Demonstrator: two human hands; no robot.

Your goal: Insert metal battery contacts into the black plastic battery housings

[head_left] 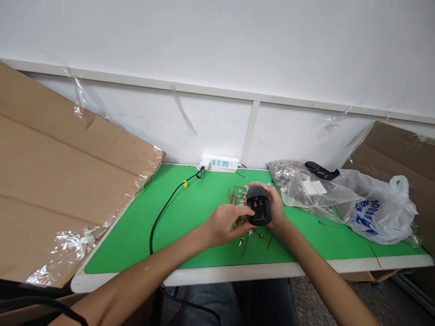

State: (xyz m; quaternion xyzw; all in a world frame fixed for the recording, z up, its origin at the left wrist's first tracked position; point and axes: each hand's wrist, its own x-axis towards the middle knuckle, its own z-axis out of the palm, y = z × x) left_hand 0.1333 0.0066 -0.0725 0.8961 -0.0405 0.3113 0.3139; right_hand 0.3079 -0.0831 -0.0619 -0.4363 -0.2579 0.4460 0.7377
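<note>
A black computer mouse (258, 204) is held upside down above the green mat (190, 217), its open battery bay facing up. My right hand (277, 209) cups it from the right and behind, fingers wrapped round the shell. My left hand (224, 222) is at its left side, fingertips pinched against the mouse's edge. A scatter of thin brown wires with small metal ends (238, 197) lies on the mat just behind and under the hands.
A white power strip (219, 163) sits at the mat's back edge, with a black cable (163, 213) running forward. Clear bags of small parts (299, 183) and a white printed bag (377, 210) lie right. Cardboard sheets (57, 181) lean at both sides.
</note>
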